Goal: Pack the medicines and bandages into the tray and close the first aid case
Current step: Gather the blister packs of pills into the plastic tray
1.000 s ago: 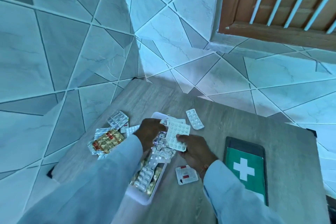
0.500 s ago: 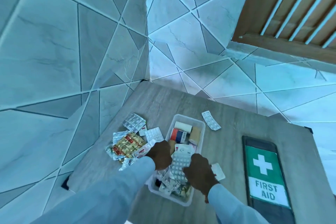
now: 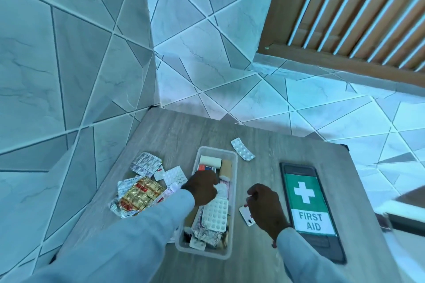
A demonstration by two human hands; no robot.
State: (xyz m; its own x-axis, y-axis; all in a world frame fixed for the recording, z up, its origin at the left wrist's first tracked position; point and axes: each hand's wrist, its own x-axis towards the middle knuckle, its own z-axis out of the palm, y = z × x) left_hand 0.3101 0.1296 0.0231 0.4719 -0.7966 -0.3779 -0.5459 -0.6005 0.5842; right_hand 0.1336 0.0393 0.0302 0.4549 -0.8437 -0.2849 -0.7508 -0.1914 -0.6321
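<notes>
Clear plastic rectangular tray [image 3: 234, 193], at the table's centre, holds bandage rolls at its far end and blister strips toward the near end. The left hand [image 3: 202, 188] reaches over its middle, fingers curled down onto the contents, apparently pressing a pale item. The right hand [image 3: 264, 208], just right of the tray, pinches a small white sachet [image 3: 245, 215]. Packing is under way; next, that sachet goes into the tray. Loose foil strips [image 3: 140, 195] remain at left; the green-labelled first aid case [image 3: 309, 209] lies at right.

Table [image 3: 264, 151]; tray [image 3: 234, 202], case [image 3: 309, 204] (flat)
</notes>
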